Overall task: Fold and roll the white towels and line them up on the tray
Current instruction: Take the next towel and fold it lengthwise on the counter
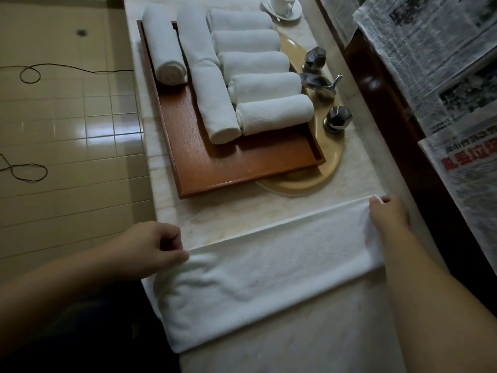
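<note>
While both hands work the folded towel (263, 275), it lies flat as a long strip across the marble counter (242, 216), running from 8 o'clock up toward 3 o'clock. Left hand (150, 246) at 9 o'clock of the strip, fingers curled, pinching the far left corner. Right hand (387, 214) at 3 o'clock end, fingers curled down over the towel's far right corner, a bit of white edge poking out past the knuckles. Near left corner of the strip hangs slightly over the counter edge.

Wooden tray (215, 162) sits at 12 o'clock from the strip, apart from it, partly covering a tan oval sink (330, 162). On the tray: seven rolled towels. One roll (164, 47) at the tray's 10 o'clock, two end to end (207, 76) down the middle, five short rolls (258, 84) stacked side by side at 1 o'clock, touching each other. Bare wood at the tray's near half.

Chrome faucet and two handles (320, 84) just beside the rolls at 2 o'clock. Cup and saucer (282, 6) at 12 o'clock. Newspapers (430, 49) at 2 o'clock. Tiled floor (67, 117) at 9 o'clock with thin cord loops (29, 74).
</note>
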Tool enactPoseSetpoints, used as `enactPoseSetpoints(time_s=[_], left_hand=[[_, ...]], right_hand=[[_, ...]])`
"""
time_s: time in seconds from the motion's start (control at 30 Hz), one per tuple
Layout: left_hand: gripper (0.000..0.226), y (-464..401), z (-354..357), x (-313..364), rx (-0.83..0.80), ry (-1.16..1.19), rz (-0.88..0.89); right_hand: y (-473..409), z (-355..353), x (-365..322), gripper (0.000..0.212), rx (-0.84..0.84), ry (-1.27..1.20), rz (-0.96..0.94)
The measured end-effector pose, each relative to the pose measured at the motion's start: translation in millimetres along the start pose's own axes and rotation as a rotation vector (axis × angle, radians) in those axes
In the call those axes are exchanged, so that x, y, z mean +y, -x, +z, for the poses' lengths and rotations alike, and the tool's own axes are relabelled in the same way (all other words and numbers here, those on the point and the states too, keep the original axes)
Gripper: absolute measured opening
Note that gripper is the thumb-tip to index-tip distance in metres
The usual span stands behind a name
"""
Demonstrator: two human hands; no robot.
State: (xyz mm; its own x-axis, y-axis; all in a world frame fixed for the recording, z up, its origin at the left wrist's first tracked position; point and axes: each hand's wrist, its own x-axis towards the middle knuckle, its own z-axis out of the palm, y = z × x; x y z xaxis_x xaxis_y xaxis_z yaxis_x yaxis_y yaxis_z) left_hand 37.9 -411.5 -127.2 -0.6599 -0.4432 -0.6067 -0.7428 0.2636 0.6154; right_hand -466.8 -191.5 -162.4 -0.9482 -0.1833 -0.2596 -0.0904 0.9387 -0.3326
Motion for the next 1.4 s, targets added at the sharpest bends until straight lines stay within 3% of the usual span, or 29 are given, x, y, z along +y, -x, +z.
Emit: enactPoseSetpoints(time_s=[0.3,0.53,0.63,0.87,0.97,1.1,1.23,1.33,1.4], left_hand=[[0.026,11,8,-13,0.166,-0.223,-0.022],[0.025,17,5,-26,0.042,-0.044,0.031],[0.026,17,7,-29,0.038,-0.138,0.023],[0.022,26,17,-20,0.221,-0.318,0.037],[0.032,27,32,-5,0.394,-0.455,0.270],[0.062,12,79,21,0.330,-0.631,0.510],[0.086,-4,115,22,0.242,-0.675,0.534],[0.091,-4,124,21,0.240,-0.647,0.529],[0.103,-1,125,23,0.228,-0.649,0.528]], right_hand=[[-3,2,3,0.033,0.008,0.019,-0.018],[5,0,-3,0.030,-0.005,0.023,0.000],[7,-2,-5,0.031,-0.002,0.035,0.001],[18,-4,-11,0.030,0.015,-0.022,0.040],[37,-1,-19,0.029,0.130,-0.009,0.026],[92,12,-31,0.047,0.366,0.013,-0.144],[179,45,-37,0.070,0.182,0.081,-0.188],[230,78,-38,0.085,-0.041,0.220,-0.068],[238,92,-36,0.088,-0.099,0.309,-0.032]])
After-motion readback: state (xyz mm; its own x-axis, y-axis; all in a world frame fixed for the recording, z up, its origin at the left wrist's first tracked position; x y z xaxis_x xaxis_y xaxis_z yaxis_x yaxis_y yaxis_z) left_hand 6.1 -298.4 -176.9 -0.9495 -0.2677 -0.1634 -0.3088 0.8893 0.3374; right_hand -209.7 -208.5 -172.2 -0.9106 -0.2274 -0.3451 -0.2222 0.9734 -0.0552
